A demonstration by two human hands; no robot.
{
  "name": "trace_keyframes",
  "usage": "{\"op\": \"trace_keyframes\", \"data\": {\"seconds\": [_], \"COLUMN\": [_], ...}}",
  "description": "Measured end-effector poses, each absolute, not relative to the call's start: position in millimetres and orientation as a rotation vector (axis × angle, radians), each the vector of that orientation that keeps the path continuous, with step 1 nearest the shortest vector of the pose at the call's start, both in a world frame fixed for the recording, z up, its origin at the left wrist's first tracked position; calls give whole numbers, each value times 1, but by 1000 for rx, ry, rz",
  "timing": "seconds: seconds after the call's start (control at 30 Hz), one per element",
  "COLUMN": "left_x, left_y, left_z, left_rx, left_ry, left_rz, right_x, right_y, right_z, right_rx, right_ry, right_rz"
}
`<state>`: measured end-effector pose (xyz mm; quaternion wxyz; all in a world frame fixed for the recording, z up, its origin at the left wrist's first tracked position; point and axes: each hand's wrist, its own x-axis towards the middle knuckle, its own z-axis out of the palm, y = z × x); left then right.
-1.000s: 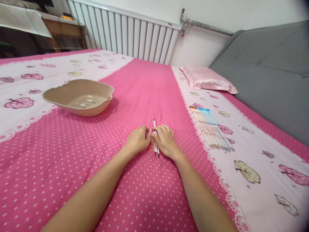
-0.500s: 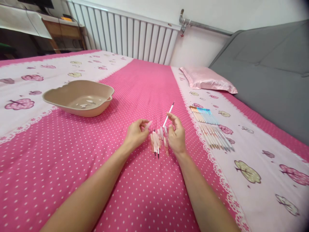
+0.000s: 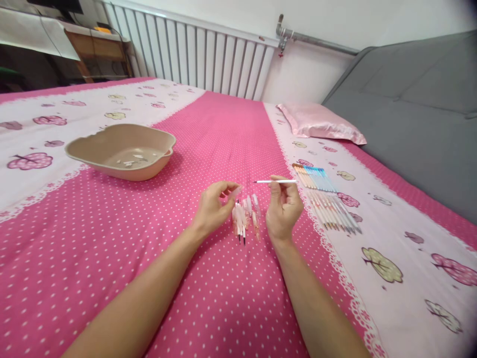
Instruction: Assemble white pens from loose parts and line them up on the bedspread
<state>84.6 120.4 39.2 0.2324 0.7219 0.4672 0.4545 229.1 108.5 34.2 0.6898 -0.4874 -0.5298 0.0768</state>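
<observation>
My right hand [image 3: 283, 209] pinches a thin white pen refill [image 3: 274, 182] and holds it level, tip pointing left, above the pink dotted bedsheet [image 3: 208, 278]. My left hand [image 3: 212, 206] pinches a small pale pink pen part [image 3: 235, 192] between thumb and fingers. Between the two hands several pink pen barrels and refills [image 3: 245, 216] lie in a small cluster on the sheet.
A row of several finished pens [image 3: 326, 196], blue and pink, lies on the sheet's white border to the right. A beige shallow basin [image 3: 121, 149] with a few scraps sits to the left. A pink pillow [image 3: 320, 124], grey headboard and white radiator stand behind.
Both hands lifted off the pen cluster and drew apart. My right hand picked up a refill and swung it from upright to level; my left raised a small pink part.
</observation>
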Motion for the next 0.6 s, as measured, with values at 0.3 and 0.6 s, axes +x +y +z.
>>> {"op": "trace_keyframes", "data": {"seconds": [0.3,0.6], "left_x": [83,83], "left_y": [122,121], "left_z": [30,31], "left_rx": [2207,2240], "left_ry": [1289,1278], "left_rz": [1267,1245], "right_x": [222,216], "right_y": [96,94], "right_z": [49,48], "right_rx": [-1050,-1042], "right_ry": [-1098,-1128], "right_rz": [152,168]}}
